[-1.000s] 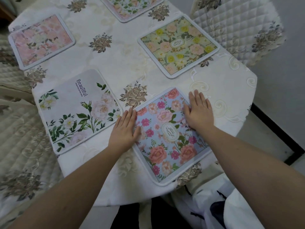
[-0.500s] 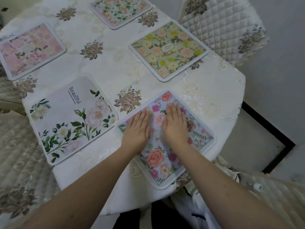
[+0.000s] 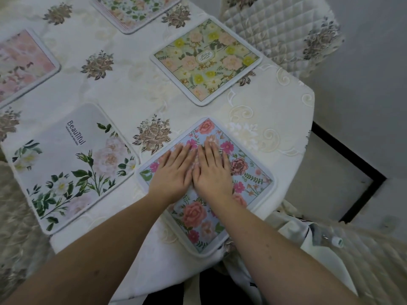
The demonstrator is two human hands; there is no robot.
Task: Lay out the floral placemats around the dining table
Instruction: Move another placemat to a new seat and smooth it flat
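A blue floral placemat point(image 3: 248, 172) lies at the near edge of the dining table point(image 3: 123, 89), one corner hanging over the rim. My left hand point(image 3: 174, 172) and my right hand point(image 3: 212, 170) lie flat on its middle, side by side, fingers straight. A white placemat point(image 3: 66, 164) printed "Beautiful" lies to the left. A green and yellow placemat point(image 3: 207, 60) sits further back on the right. A pink placemat point(image 3: 22, 64) is at the far left, and another floral placemat point(image 3: 136, 9) at the top edge.
A cream embroidered tablecloth point(image 3: 264, 119) covers the table. A quilted chair point(image 3: 282, 31) stands at the back right, and another quilted chair point(image 3: 15, 216) at the left. A small plastic bottle point(image 3: 330, 238) lies at the lower right on a quilted seat. Grey floor shows to the right.
My hands have slid from the placemat's left and right sides toward its middle and now lie next to each other. The view has shifted slightly.
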